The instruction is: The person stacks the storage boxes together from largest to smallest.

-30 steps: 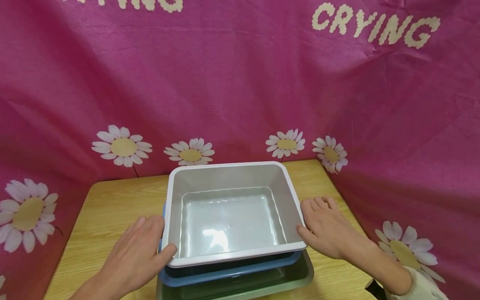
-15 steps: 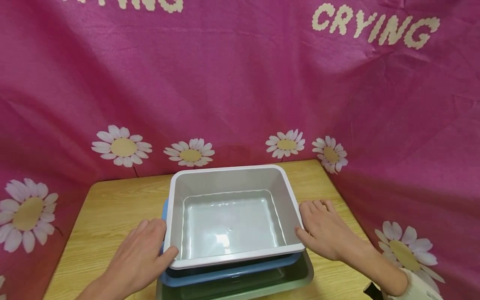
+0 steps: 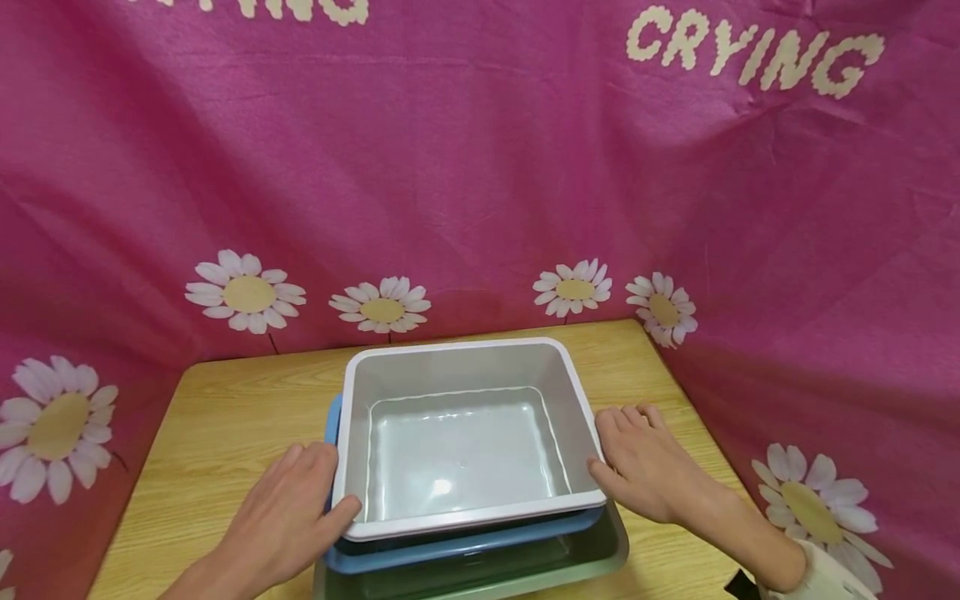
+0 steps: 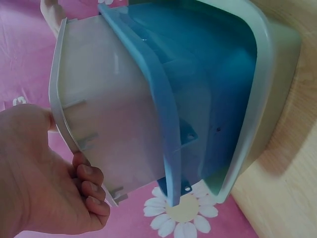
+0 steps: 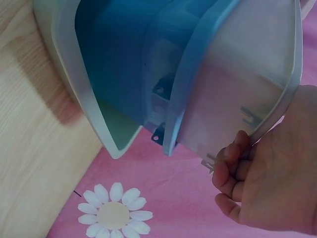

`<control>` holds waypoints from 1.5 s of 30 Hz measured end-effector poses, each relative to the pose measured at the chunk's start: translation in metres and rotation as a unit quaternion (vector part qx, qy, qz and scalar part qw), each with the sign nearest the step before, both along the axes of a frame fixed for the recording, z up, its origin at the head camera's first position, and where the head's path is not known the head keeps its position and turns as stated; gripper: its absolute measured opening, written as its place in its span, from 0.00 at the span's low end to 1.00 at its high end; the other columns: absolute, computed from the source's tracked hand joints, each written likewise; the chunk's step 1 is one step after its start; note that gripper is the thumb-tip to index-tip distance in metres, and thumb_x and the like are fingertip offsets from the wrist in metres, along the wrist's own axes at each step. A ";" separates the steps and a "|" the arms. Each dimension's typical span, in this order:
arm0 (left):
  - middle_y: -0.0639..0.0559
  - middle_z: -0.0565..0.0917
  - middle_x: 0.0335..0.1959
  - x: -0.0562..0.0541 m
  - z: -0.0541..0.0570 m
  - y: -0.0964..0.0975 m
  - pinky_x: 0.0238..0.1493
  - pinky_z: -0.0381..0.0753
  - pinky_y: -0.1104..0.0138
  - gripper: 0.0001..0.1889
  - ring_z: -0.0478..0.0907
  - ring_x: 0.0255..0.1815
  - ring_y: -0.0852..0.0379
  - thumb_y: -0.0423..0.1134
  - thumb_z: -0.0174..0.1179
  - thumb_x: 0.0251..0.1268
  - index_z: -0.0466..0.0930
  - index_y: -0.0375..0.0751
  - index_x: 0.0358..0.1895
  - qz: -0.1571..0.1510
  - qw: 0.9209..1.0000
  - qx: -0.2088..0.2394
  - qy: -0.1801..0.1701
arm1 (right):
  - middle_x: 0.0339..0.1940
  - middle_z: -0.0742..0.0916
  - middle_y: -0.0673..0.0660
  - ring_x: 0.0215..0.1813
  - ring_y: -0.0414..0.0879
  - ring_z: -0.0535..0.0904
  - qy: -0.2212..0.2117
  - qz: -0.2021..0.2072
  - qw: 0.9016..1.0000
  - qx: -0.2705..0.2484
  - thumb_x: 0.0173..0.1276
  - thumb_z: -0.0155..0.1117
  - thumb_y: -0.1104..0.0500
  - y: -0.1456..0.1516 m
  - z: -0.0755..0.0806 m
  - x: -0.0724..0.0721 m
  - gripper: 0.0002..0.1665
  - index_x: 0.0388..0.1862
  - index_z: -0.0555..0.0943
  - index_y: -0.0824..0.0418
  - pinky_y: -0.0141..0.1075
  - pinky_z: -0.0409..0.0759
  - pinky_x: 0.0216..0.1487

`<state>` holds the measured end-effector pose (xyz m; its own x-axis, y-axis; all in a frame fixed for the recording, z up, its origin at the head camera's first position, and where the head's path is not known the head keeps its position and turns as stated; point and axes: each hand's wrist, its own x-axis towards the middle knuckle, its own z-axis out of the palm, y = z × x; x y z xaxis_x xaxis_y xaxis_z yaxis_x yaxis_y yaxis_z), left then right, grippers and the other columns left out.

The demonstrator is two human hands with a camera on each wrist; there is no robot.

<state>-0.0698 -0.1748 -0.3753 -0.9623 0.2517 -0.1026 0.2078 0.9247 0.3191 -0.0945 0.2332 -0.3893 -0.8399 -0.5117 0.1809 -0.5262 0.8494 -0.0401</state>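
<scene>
A light grey plastic bin (image 3: 457, 367) with a whitish rim sits tilted inside a blue bin (image 3: 465, 546), which is nested in a green bin (image 3: 555, 575). My left hand (image 3: 281, 525) grips the grey bin's rim at the near left corner, thumb over the edge and fingers curled beneath it in the left wrist view. On the opposite side my right hand (image 3: 648, 467) holds the same rim, its curled fingers (image 5: 230, 158) under the lip. Much of the grey bin's wall (image 4: 109, 109) stands above the blue rim. The grey bin has nothing in it.
The wooden table (image 3: 240, 417) carries the stack and ends at a pink curtain (image 3: 465, 183) with white daisies, which hangs behind and along both sides. A small dark object (image 3: 742, 583) shows beside the right sleeve (image 3: 817, 575).
The grey bin has sunk a little, its far rim lower in the head view, and both hands have moved down with it. The blue and green bins stay in place.
</scene>
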 end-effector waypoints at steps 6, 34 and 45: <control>0.55 0.73 0.32 0.001 -0.007 -0.001 0.34 0.66 0.62 0.18 0.64 0.33 0.55 0.45 0.62 0.59 0.77 0.38 0.48 0.001 1.000 0.006 0.005 | 0.30 0.69 0.48 0.36 0.47 0.67 -0.007 -0.003 1.000 -0.002 0.63 0.57 0.52 -0.001 -0.006 -0.001 0.12 0.35 0.68 0.57 0.52 0.61 0.52; 0.56 0.70 0.28 0.003 -0.032 -0.002 0.32 0.64 0.63 0.16 0.63 0.32 0.56 0.45 0.62 0.59 0.76 0.40 0.45 0.003 1.000 0.017 -0.006 | 0.28 0.68 0.47 0.35 0.48 0.66 -0.002 0.003 1.000 -0.007 0.62 0.57 0.51 -0.001 -0.030 -0.002 0.12 0.32 0.67 0.57 0.52 0.62 0.52; 0.56 0.68 0.27 0.005 -0.038 0.000 0.31 0.62 0.64 0.14 0.61 0.31 0.56 0.45 0.61 0.59 0.74 0.41 0.42 0.007 1.000 0.013 -0.009 | 0.28 0.69 0.48 0.36 0.48 0.67 0.001 0.000 1.000 -0.002 0.62 0.57 0.51 0.000 -0.037 -0.002 0.13 0.34 0.68 0.58 0.51 0.62 0.51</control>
